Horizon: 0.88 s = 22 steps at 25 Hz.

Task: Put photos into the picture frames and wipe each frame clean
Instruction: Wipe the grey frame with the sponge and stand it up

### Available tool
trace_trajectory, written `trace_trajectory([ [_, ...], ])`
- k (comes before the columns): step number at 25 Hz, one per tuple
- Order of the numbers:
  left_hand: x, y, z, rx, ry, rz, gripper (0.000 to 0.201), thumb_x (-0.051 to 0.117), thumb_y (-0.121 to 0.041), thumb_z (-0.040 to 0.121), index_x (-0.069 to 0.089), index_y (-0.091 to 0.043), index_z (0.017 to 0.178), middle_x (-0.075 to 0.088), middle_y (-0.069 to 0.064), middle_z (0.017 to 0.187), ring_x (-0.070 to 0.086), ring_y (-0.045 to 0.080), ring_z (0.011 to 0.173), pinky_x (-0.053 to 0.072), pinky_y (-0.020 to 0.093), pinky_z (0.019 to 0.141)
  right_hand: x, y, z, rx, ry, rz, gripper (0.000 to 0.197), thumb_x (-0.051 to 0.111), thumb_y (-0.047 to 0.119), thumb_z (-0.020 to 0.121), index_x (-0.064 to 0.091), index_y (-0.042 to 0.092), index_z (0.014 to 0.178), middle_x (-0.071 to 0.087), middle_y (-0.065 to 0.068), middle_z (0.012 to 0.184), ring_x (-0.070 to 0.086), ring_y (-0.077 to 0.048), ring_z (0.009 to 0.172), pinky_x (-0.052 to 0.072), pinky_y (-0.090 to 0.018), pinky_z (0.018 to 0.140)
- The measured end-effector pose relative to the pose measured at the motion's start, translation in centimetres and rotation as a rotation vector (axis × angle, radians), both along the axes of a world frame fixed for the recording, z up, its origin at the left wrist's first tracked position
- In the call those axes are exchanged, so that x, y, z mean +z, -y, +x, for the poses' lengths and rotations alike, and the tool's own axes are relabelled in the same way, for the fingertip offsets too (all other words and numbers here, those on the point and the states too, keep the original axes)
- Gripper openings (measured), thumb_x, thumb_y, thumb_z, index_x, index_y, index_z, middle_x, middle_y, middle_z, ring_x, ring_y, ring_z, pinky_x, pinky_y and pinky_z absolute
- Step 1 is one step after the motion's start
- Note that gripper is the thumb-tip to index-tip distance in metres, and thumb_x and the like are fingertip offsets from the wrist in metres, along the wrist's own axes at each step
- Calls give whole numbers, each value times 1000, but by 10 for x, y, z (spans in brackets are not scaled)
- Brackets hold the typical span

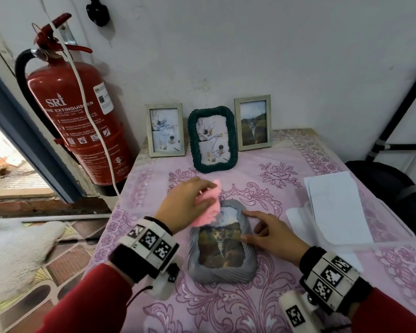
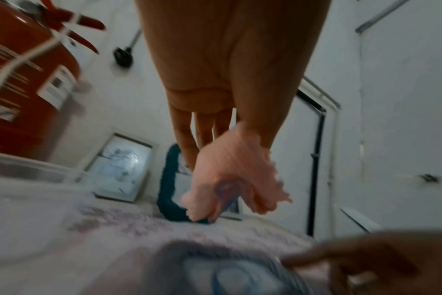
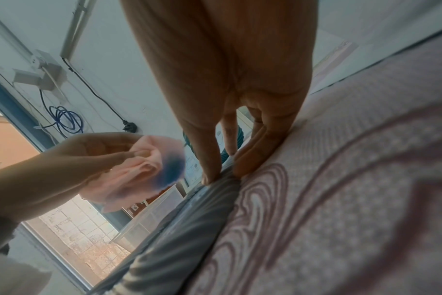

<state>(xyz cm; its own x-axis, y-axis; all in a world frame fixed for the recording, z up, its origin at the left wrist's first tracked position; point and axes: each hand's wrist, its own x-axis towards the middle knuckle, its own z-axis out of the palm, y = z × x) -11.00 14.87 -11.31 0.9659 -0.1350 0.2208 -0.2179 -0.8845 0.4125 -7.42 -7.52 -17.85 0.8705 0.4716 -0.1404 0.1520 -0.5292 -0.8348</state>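
Note:
A grey ribbed frame (image 1: 222,273) with a cat photo lies flat on the pink tablecloth (image 1: 262,188). My left hand (image 1: 185,200) grips a pink cloth (image 1: 208,205) just above the frame's top left corner; the cloth (image 3: 139,167) has a blue stain. My right hand (image 1: 271,233) rests with straight fingers on the frame's right rim (image 3: 215,191), thumb on the near side of that rim. Three frames holding photos stand at the wall: a pale one (image 1: 165,129), a dark green one (image 1: 211,139) and another pale one (image 1: 252,122).
A clear plastic box (image 1: 389,227) holding white sheets (image 1: 334,200) lies right of the frame. A red fire extinguisher (image 1: 77,111) with a white cable hangs left of the table. The table's left edge drops to a tiled floor.

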Motion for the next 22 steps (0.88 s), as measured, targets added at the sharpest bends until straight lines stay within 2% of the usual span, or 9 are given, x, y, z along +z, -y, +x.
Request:
trace_trajectory([
  [3,-19,21,-6,-74,-227,43,42,47,-43,93,53,-19,128,57,0,120,55,11,102,44,26,93,3,-1,-1,1,18,-8,61,75,21,77,49,23,132,50,1,73,48,-9,64,42,-19,65],
  [8,-23,10,-14,-89,-317,-111,43,49,-23,95,45,-13,136,49,5,134,48,17,121,34,22,100,6,-1,-3,20,-31,-22,58,60,3,85,44,17,138,52,-6,76,49,-15,72,43,-25,72],
  [10,-23,-2,-16,-66,-304,-29,60,60,-33,88,38,-15,141,40,3,144,39,17,132,28,20,105,14,-1,-3,10,-146,4,57,48,-6,85,44,17,138,54,-5,77,52,-18,78,47,-32,80],
  [12,-27,-13,-21,-50,-405,84,91,67,-54,76,23,-19,147,21,-1,155,21,14,142,15,22,114,22,-3,-4,2,-120,-68,57,40,-8,84,44,14,136,55,-10,95,53,-21,91,44,-32,86],
  [14,-34,-20,-25,-58,-541,130,115,71,-63,65,6,-21,150,-1,-3,159,2,10,146,3,22,114,32,-9,-1,-15,111,-176,53,41,-5,83,46,11,133,47,-13,117,47,-24,111,38,-30,97],
  [16,-42,-23,-27,-80,-586,143,125,73,-66,60,-2,-22,150,-12,-5,157,-5,7,145,-2,20,113,43,-21,1,51,324,-202,48,46,3,84,49,13,131,46,-8,121,43,-23,120,34,-38,105],
  [18,-45,-24,-27,-91,-553,176,128,72,-69,57,-4,-23,149,-14,-6,157,-2,7,145,0,18,112,46,-36,5,285,431,-385,47,51,24,89,45,17,135,46,-4,129,39,-20,126,27,-39,109],
  [20,-46,-24,-27,-95,-511,215,128,71,-72,56,-2,-23,149,-11,-5,158,6,8,145,4,18,112,40,-50,10,499,433,-639,63,53,45,89,34,19,143,35,-4,146,32,-21,135,20,-37,112],
  [22,-46,-22,-27,-99,-488,262,128,69,-74,55,0,-22,150,-7,-3,159,14,11,144,10,24,116,33,-59,13,544,454,-699,72,57,50,85,33,17,144,33,-6,147,32,-23,133,23,-34,110],
])
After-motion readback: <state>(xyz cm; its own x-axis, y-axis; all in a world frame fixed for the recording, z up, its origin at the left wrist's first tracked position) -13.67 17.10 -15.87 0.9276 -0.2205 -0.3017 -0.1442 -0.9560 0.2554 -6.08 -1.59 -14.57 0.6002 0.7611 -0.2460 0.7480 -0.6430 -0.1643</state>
